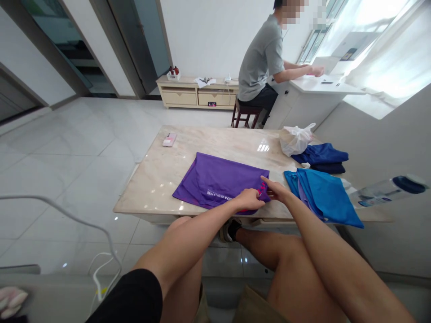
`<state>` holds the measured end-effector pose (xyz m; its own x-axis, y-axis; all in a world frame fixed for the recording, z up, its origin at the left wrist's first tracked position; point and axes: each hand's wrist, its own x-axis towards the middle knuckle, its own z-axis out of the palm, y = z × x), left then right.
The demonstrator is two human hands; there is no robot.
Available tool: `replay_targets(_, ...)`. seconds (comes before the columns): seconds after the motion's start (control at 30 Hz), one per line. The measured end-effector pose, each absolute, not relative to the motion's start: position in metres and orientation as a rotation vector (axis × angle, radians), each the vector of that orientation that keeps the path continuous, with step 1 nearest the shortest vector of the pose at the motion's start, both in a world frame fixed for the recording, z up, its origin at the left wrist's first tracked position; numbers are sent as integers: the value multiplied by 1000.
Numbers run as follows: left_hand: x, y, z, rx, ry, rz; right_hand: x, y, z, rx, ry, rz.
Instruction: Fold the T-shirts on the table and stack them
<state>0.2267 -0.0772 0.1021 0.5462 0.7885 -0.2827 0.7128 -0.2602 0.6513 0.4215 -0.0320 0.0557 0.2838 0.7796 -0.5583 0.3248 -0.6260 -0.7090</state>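
A purple cloth with white lettering and a pink print lies flat and folded on the marble-topped table. At the cloth's right end, near the table's front edge, both hands touch it. My left hand rests over the pink print, its fingers curled and pressed on the fabric. My right hand is at the right edge of the cloth, with its fingers closed round that edge. The two hands are close together, a small gap between them.
Blue folded cloths lie right of my hands, darker blue ones behind them. Also around are a white plastic bag, a clear bottle and a phone. A person sits at a white desk.
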Motion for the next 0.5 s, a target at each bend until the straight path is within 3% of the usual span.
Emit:
replay_targets(0.13, 225, -89, 106, 1847, 1258, 265, 412, -25, 58, -2137, -760, 1198)
replay_targets(0.5, 190, -80, 113, 1264, 1525, 494, 353, -2, 101, -1885, -828, 1038)
